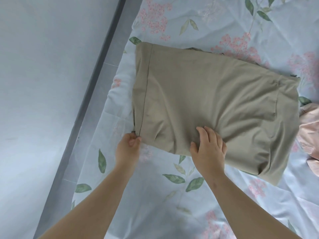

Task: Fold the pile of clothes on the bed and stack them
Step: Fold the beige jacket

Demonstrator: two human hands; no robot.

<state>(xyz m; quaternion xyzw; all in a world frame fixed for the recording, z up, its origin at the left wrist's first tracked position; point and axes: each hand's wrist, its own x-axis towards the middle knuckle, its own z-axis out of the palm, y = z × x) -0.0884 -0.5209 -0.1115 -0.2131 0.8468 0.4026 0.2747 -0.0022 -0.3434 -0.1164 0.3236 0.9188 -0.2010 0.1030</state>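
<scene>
The khaki garment (215,94) is lying folded into a thick, roughly rectangular bundle on the bed (155,195), toward the bed's left edge. A dark line of stitching is running down its left side, just inside the edge, and a fainter seam is curving down near its right side. Soft creases are fanning out across the cloth from the near edge. The left grip (128,147), a bare hand, is pinching the bundle's near left corner between thumb and fingertips. The right grip (209,147) is lying open on the near edge, fingers spread and pressing the cloth down.

Slivers of darker grey-green fabric are peeking out along the far edge and at the far right corner; what they belong to is hard to make out, and the layers underneath are staying hidden. The bed is wearing a pale blue sheet printed with pink blossoms and green leaves. A pink garment (310,131) is lying crumpled just beside the bundle's right side, cut off by the frame edge. A dark grey strip (96,94) is running along the bed's left side, with a pale floor (43,83) beyond it.
</scene>
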